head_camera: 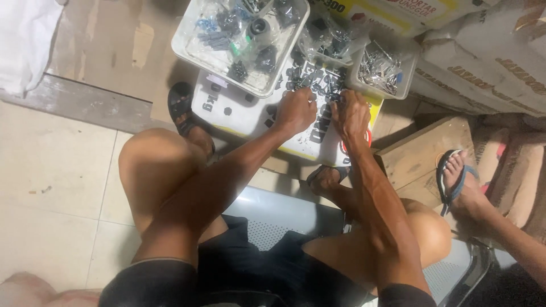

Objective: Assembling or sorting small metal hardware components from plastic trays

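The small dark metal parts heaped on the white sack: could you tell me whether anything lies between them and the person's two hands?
Nothing visible does. The left hand and right hand both rest directly on the small dark metal parts on the white sack; the clear plastic trays sit beyond them.

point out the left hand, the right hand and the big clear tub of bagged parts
left hand (296,111), head view, on the back of the hand
right hand (351,113), head view, on the back of the hand
clear tub (183,35), head view, on its left rim
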